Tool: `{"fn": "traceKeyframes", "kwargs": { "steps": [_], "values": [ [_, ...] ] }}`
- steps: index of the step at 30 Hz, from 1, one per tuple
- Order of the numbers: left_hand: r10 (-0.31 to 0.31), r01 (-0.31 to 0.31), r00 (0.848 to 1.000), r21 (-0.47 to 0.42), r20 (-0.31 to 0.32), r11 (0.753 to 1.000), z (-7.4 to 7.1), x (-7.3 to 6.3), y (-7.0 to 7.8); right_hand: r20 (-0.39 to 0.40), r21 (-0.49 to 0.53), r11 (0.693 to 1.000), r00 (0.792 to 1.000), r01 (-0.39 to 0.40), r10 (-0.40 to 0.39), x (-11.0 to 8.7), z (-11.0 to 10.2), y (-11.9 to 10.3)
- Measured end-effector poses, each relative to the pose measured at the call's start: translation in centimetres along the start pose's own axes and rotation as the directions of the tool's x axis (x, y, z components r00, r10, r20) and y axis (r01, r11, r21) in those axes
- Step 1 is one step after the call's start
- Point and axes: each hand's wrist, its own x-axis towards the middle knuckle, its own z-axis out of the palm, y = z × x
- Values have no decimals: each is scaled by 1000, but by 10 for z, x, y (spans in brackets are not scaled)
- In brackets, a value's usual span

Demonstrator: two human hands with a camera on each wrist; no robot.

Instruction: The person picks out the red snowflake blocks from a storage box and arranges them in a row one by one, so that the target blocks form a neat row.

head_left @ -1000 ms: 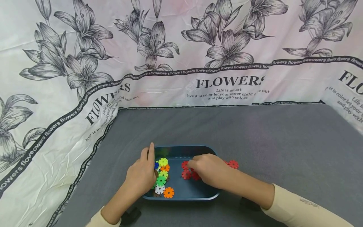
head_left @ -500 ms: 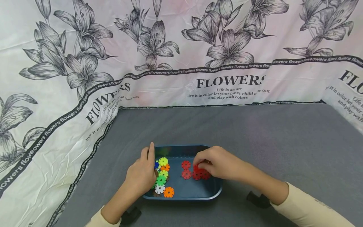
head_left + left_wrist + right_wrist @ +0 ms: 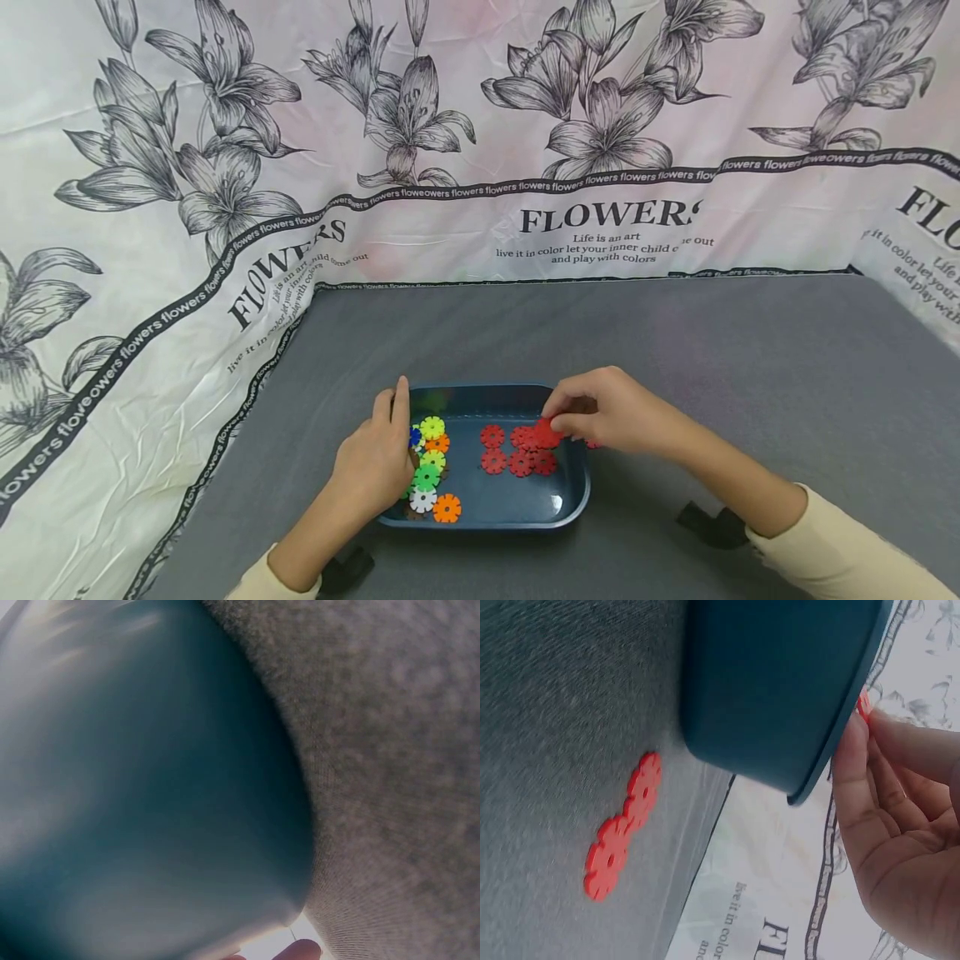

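My left hand (image 3: 375, 467) grips the left end of a dark blue tray (image 3: 480, 527). In the left wrist view, fingertips (image 3: 300, 950) show past the tray's outer wall (image 3: 157, 787). Above the tray's right side, my right hand (image 3: 618, 412) pinches a red notched interlocking disc (image 3: 547, 432) between thumb and fingers. Only a sliver of that disc (image 3: 864, 705) shows over the rim in the right wrist view. Several red discs (image 3: 521, 462) lie in the tray beneath it. Yellow, orange, green, white and blue discs (image 3: 426, 477) are gathered at the left, partly covered by my left hand.
Two red discs (image 3: 607, 859) lie on the grey cloth (image 3: 547, 750) just outside the tray's right wall; my right hand mostly hides them in the head view. A white flower-printed cloth (image 3: 600, 225) hangs behind and at the sides.
My right hand has moved right and up from over the red discs toward the tray's right rim, lifting a red disc between its fingers. My left hand and the tray stay put.
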Motion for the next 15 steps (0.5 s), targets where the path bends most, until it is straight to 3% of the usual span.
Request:
{"fn": "traceKeyframes", "kwargs": {
  "steps": [15],
  "values": [
    [1, -1, 1000, 9, 1, 1000, 0, 0, 0, 33, 170, 983, 998, -62, 58, -13, -21, 11]
  ]
}}
